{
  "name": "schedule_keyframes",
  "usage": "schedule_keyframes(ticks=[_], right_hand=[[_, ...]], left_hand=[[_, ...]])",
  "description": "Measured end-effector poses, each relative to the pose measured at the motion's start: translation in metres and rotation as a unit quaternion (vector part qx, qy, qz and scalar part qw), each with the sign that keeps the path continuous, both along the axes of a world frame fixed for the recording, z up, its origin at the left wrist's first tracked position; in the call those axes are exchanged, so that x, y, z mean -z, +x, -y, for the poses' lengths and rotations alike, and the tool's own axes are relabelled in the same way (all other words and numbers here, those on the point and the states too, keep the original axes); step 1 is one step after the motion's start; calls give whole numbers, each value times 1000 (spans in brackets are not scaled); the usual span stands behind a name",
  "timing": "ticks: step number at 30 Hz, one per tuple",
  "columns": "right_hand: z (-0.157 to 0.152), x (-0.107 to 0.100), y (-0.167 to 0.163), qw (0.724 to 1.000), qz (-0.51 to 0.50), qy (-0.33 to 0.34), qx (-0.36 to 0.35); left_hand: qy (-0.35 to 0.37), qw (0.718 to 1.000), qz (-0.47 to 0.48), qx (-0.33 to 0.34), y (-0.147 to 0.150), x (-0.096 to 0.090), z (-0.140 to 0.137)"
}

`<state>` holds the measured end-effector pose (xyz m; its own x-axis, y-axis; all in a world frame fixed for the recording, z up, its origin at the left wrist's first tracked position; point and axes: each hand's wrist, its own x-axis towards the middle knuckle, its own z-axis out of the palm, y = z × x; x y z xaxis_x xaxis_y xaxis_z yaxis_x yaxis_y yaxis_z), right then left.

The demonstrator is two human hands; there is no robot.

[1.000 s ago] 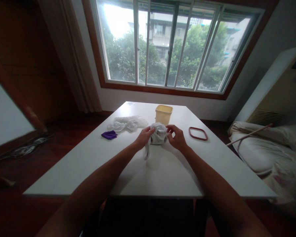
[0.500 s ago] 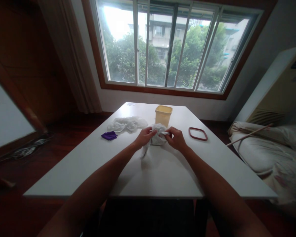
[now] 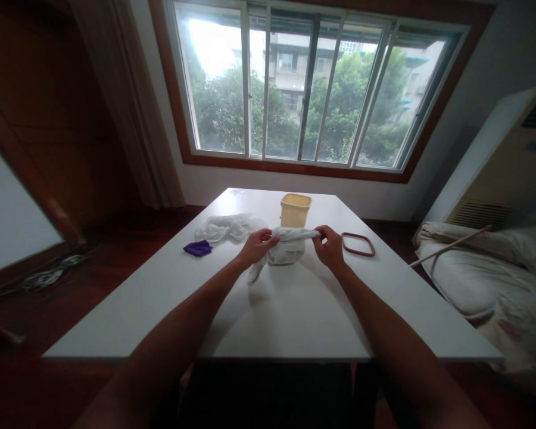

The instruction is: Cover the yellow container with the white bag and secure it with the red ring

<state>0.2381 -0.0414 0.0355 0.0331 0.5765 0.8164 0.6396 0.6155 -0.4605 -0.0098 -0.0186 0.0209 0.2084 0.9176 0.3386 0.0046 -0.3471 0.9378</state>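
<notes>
A thin whitish plastic bag (image 3: 288, 253) hangs over the table in front of me, its upper edge pulled into a taut twisted strip. My left hand (image 3: 256, 245) pinches that strip at its left end, and a loose tail of the bag dangles below this hand. At the right end my right hand (image 3: 329, 243) grips the strip between thumb and fingers. Just behind the bag stands a pale yellow square bin (image 3: 295, 211), its lower part hidden by the bag. Whether something is inside the bag, I cannot tell.
On the white table (image 3: 290, 322), a crumpled translucent plastic bag (image 3: 227, 227) and a folded purple cloth (image 3: 198, 248) lie to the left. A reddish-brown rounded square frame (image 3: 358, 244) lies to the right. Covered furniture (image 3: 469, 268) stands beyond the table's right edge.
My hands have moved apart, the right one farther right. Between them the bunched top of the bag is now stretched into a straight strip.
</notes>
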Motion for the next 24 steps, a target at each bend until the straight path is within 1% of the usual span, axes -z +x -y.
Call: schedule_keyframes(ticks=[2,5,7,11,16,20,22,24], right_hand=[[-1,-1,3,1000,-9,-1,3],[-3,-1,8,1000,-25,-1,7],[-4,-1,12,999,-34,-2,14],[-10,3,20,998,-41,-3,37],[-23,11,32,995,-32,-34,89],[-33,13,44,985,-34,-58,159],[-36,13,49,979,-40,-66,189],[-39,12,52,975,-47,-78,201]], left_hand=[[26,999,-40,-24,-1,-1,1],[76,988,-122,-63,-4,-4,3],[100,980,-159,-68,-7,-6,3],[124,968,-205,-73,-17,-14,2],[154,946,-273,-85,-39,-27,-2],[151,934,-301,-121,-65,-30,-12],[138,928,-315,-144,-78,-28,-18],[127,923,-324,-162,-86,-25,-24]])
